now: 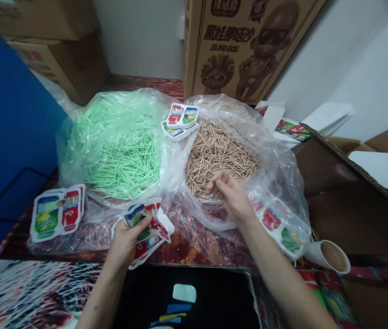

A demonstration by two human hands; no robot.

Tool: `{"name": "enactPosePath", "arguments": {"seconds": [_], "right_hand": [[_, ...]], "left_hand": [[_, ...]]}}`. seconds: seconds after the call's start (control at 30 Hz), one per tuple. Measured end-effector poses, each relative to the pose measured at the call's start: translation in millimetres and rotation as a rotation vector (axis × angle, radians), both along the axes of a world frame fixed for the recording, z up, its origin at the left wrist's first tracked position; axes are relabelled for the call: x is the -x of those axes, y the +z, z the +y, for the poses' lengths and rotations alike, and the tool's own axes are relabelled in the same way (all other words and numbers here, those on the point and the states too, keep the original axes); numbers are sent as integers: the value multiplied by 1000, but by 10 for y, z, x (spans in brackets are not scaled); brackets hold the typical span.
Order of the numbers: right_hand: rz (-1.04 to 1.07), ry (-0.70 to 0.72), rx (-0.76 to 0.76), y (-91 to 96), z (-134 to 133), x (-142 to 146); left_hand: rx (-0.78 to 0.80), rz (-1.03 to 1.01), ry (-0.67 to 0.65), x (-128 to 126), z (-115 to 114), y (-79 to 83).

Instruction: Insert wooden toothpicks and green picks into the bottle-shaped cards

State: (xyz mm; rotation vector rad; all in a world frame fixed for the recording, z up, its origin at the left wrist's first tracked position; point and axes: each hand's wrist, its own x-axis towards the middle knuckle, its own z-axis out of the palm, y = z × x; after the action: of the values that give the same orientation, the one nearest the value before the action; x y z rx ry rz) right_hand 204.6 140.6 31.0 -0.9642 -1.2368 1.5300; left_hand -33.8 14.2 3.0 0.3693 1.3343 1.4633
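Observation:
My left hand (128, 235) grips several printed cards (152, 244) in red, green and white, shaped like can outlines, thumb on top. Over an open clear plastic bag of thin brown sticks (223, 153), my right hand (233, 194) is closed, fingertips pinched on what look like a few of the brown sticks, slightly blurred. To the left lies another plastic bag full of light green sticks (125, 160). A pair of similar cards (182, 116) rests between the two bags. More of them lie as a stack (58, 212) at the left and under plastic (279, 224) at the right.
A white paper cup (327, 256) lies tipped at the right table edge. Beside it stands an open cardboard box (337, 196). A large printed carton (245, 50) stands behind the bags, with stacked cartons (56, 59) back left. A blue panel (12, 128) borders the left side.

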Motion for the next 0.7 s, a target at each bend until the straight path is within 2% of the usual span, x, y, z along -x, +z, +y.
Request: {"name": "enactPosePath", "arguments": {"seconds": [0.1, 0.2, 0.27, 0.33, 0.47, 0.57, 0.63, 0.7], "right_hand": [[-81, 51, -54, -198, -537, 212], [-242, 44, -115, -511, -845, 326], [-278, 47, -124, -661, -910, 343], [-277, 44, -127, -727, -918, 343], [-329, -19, -168, -717, -933, 360], [-397, -54, -280, -724, -981, 376], [-408, -41, -345, -750, -1008, 379], [-385, -13, -321, -778, -1019, 377]], "left_hand": [[0, -2, 2, -45, 12, 15], [-1, 4, -21, -75, 11, 27], [-2, 1, -25, -79, 3, 40], [-4, -2, -19, -76, -6, 52], [4, 7, 4, -94, -20, 68], [10, 3, -7, -124, -20, 76], [14, 3, -17, -131, -18, 78], [19, 6, -13, -121, -15, 77]]}}
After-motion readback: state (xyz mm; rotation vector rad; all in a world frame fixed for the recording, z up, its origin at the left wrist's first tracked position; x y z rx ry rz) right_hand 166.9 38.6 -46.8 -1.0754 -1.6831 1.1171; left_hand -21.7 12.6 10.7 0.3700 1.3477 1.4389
